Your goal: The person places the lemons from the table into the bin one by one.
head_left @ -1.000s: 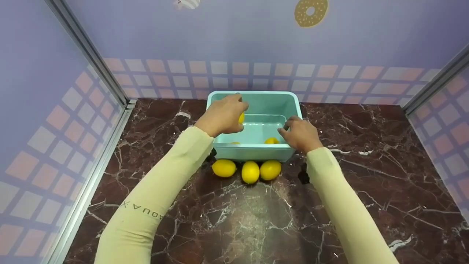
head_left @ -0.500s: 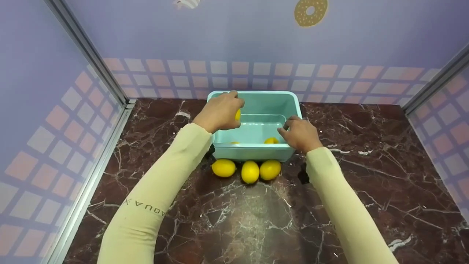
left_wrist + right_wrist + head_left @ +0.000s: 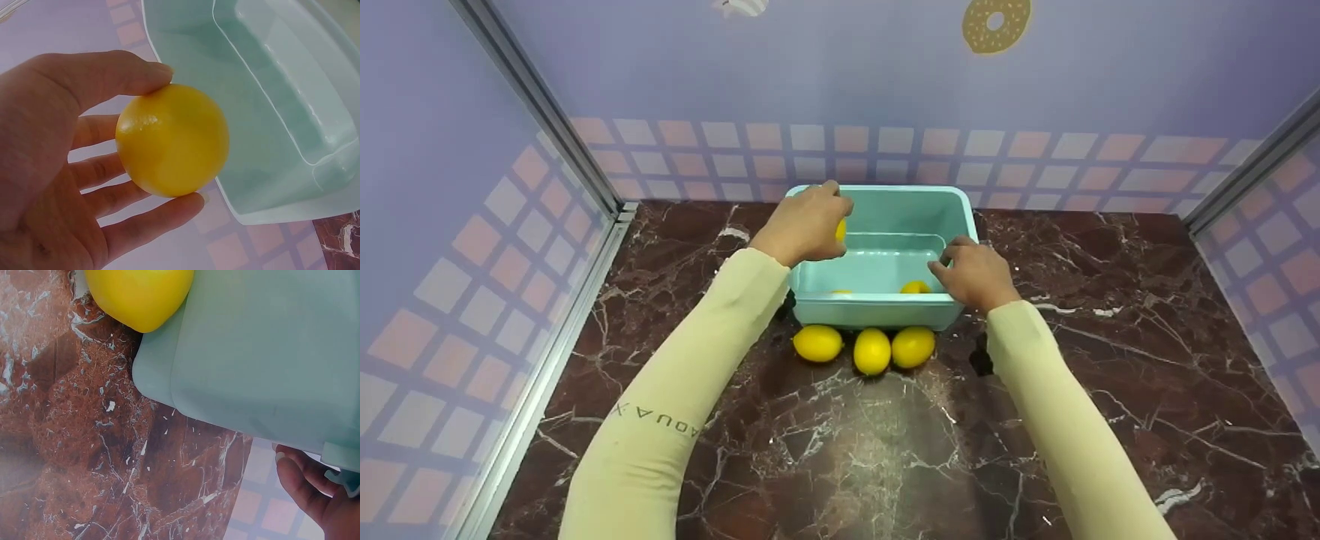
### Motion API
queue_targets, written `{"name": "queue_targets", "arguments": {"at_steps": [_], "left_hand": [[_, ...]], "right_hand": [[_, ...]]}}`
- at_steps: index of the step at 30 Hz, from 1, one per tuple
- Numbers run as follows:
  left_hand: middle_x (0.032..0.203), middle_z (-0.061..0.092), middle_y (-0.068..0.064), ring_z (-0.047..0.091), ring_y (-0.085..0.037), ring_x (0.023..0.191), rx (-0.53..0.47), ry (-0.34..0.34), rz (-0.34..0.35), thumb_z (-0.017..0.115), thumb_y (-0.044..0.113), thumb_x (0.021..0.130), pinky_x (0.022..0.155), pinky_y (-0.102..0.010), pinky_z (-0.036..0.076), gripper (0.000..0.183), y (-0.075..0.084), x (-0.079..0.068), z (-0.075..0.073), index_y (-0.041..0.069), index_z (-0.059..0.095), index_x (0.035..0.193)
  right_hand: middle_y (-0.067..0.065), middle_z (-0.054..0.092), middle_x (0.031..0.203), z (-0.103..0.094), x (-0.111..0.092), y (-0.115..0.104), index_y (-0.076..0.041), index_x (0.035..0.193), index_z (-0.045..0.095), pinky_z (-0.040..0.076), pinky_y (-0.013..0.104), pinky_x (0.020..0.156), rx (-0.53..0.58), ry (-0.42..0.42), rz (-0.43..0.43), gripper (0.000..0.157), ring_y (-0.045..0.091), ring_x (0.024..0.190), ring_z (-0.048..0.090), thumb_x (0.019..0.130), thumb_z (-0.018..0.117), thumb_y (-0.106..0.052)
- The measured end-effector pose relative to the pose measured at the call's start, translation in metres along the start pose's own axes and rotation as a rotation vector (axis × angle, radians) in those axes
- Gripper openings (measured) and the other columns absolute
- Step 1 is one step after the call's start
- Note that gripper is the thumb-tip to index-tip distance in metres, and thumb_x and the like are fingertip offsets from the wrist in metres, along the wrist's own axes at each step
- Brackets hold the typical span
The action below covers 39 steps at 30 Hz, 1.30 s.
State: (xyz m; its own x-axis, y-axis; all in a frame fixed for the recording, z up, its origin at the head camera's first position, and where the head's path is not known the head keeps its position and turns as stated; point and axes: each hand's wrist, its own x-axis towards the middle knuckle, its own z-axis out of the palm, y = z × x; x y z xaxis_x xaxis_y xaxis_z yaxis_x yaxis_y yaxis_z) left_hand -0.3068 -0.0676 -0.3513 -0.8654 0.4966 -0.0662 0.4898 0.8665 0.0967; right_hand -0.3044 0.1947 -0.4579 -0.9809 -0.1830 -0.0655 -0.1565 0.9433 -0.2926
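Observation:
A yellow lemon is held in my left hand, thumb above and fingertips below in the left wrist view. It hangs over the left side of a pale turquoise plastic bin. At the bin's right rim, my right hand grips the edge with bent fingers; part of this grasp is hidden. Inside the bin, a lemon shows near the front wall, and a sliver of another yellow lemon peeks over the front rim. The right wrist view catches the right fingers beside the bin's wall.
Three lemons lie before the bin: a left one, a middle one and a right one. They sit on a dark red marble-patterned table. Behind the bin rises a lilac wall with printed squares.
My left hand, still holding its lemon, has shifted slightly left and farther back over the bin. The right hand and the lemons on the table stay where they were.

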Motion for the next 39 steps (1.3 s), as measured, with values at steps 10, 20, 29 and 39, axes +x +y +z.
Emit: {"name": "queue_targets", "arguments": {"at_steps": [10, 20, 29, 39], "left_hand": [[0.123, 0.052, -0.012, 0.054, -0.031, 0.11, -0.01, -0.011, -0.011, 0.067, 0.022, 0.082, 0.089, -0.048, 0.052, 0.045, 0.0001, 0.0004, -0.0041, 0.009, 0.06, 0.124], [0.122, 0.052, -0.013, 0.054, -0.031, 0.109, -0.009, -0.011, -0.005, 0.068, 0.021, 0.083, 0.088, -0.046, 0.052, 0.044, -0.0003, -0.0007, -0.0058, 0.009, 0.06, 0.124], [0.121, 0.052, -0.012, 0.053, -0.03, 0.104, -0.01, -0.002, -0.016, 0.065, 0.019, 0.084, 0.085, -0.046, 0.053, 0.041, -0.0022, -0.0007, -0.0064, 0.009, 0.059, 0.124], [0.119, 0.052, -0.012, 0.054, -0.031, 0.105, 0.006, -0.008, -0.03, 0.067, 0.022, 0.085, 0.087, -0.047, 0.052, 0.041, -0.0031, -0.0028, -0.0066, 0.009, 0.06, 0.123]], "right_hand": [[0.012, 0.057, 0.13, -0.0007, 0.0002, -0.0009, -0.006, 0.106, 0.069, 0.046, 0.057, 0.094, 0.0, -0.005, 0.003, 0.043, 0.043, 0.111, 0.058, 0.096, 0.05, -0.044], [0.013, 0.057, 0.13, -0.0002, 0.0004, -0.0011, -0.005, 0.106, 0.069, 0.046, 0.057, 0.095, 0.009, 0.001, 0.01, 0.044, 0.042, 0.112, 0.058, 0.095, 0.05, -0.044], [0.013, 0.056, 0.134, -0.0004, 0.0003, -0.0015, -0.006, 0.109, 0.069, 0.044, 0.057, 0.098, 0.011, -0.015, 0.018, 0.045, 0.043, 0.116, 0.056, 0.095, 0.049, -0.044], [0.013, 0.057, 0.129, 0.0005, 0.0002, -0.0009, -0.005, 0.107, 0.069, 0.046, 0.057, 0.095, 0.01, -0.009, 0.012, 0.044, 0.042, 0.111, 0.058, 0.095, 0.05, -0.043]]}}
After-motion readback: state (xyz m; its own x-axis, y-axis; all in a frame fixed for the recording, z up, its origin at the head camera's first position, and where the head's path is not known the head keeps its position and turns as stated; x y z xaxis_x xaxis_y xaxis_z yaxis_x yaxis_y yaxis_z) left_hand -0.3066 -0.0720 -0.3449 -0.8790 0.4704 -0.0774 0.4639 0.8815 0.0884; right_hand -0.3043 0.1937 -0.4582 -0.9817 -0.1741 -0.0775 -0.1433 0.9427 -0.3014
